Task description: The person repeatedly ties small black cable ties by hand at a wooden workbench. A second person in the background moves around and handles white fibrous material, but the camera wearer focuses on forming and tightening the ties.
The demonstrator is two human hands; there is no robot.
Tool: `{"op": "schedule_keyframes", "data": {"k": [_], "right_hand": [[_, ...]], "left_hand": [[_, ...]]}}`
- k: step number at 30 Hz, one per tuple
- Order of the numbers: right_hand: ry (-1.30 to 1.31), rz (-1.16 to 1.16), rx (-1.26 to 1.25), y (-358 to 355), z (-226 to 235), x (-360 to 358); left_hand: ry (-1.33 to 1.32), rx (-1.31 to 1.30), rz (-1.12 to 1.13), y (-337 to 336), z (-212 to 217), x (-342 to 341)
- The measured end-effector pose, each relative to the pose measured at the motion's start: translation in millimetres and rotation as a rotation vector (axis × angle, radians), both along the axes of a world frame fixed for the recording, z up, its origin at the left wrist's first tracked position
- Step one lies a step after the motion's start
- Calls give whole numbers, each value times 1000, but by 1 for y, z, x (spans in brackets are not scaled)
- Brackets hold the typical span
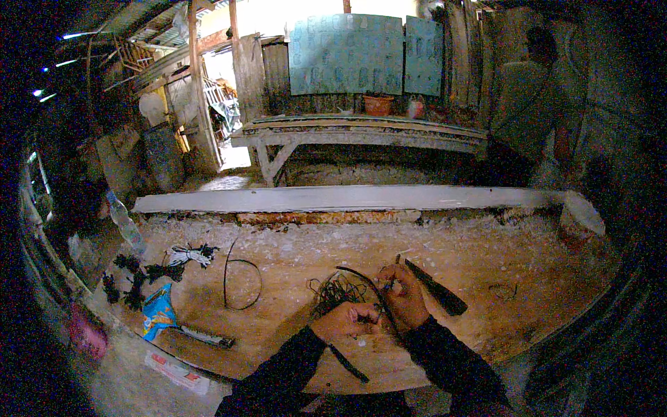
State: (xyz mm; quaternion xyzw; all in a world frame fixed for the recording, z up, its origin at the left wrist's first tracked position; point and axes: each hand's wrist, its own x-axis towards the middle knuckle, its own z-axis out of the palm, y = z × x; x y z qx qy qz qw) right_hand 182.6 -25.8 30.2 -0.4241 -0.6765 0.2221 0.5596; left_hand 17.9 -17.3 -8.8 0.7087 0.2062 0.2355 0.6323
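Both hands are low in the middle of the bench. The left hand (342,321) has its fingers curled together, pinching a thin black wire (367,279) that arcs up and across to the right hand (404,297). The right-hand fingers are bunched tight near the wire's other end, around something small I cannot make out. A dark strip (347,363) runs out from under the left wrist toward the near edge. Just behind the left hand sits one loose tangle of black wire (335,290). Just right of the right hand lies one dark, long tool (436,288), angled, its point toward the far side.

Going left: one open loop of black wire (242,281) lying flat, well apart from the hands. Further left, one white coiled bundle (191,255) and a cluster of black knotted pieces (135,278). Near the front-left corner, one crumpled blue packet (157,313) with orange on it, a long dark and white bar (206,337) just beside it, and a flat white and red pack (177,372) at the very edge. One clear plastic bottle (125,224) leans at the left rim.

The wooden bench top (500,278) is bare to the right of the tool. A long pale plank (347,198) bounds the far edge. Beyond it stand a rough table (361,133), two blue-green panels (365,54) and one person (528,104) at the right.
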Motion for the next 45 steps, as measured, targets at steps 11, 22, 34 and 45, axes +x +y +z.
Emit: {"op": "schedule_keyframes", "data": {"k": [11, 22, 34, 45], "right_hand": [[662, 249, -339, 8, -20, 1], [56, -126, -116, 4, -5, 2], [-272, 36, 160, -2, -13, -3], [-462, -17, 274, -15, 5, -9]], "left_hand": [[-134, 268, 8, -10, 3, 8], [-21, 33, 525, 2, 13, -12], [-76, 655, 1159, 26, 5, -33], [80, 637, 1144, 24, 10, -35]]}}
